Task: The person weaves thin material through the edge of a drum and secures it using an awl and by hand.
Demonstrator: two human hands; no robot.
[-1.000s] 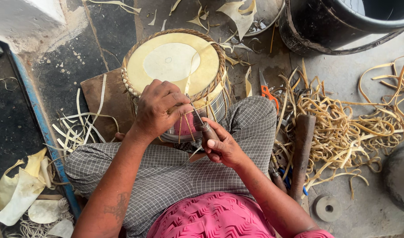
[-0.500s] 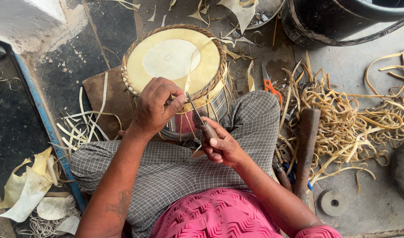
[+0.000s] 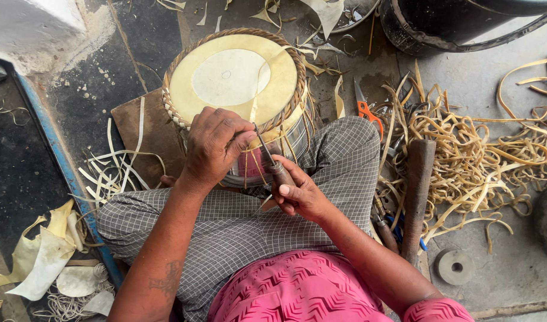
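1. Pale hide scraps [image 3: 38,262] lie at lower left of the frame, outside the working area.
2. The wooden board [image 3: 143,126] sits under the drum as a base, left of centre.
3. The left hand [image 3: 212,145] is closed, pinching a lacing strip [image 3: 257,98] at the drum's near rim, keeping it taut.
4. The drum [image 3: 235,80], upper centre, rests head-up against the person's lap, so the braided rim faces both hands.
5. The right hand [image 3: 298,194] grips a wooden-handled awl [image 3: 272,160], its point angled at the rim.
6. A wooden mallet [image 3: 415,191] and orange-handled scissors [image 3: 365,107] lie at right, within reach, beside a heap of hide strips [image 3: 482,155].
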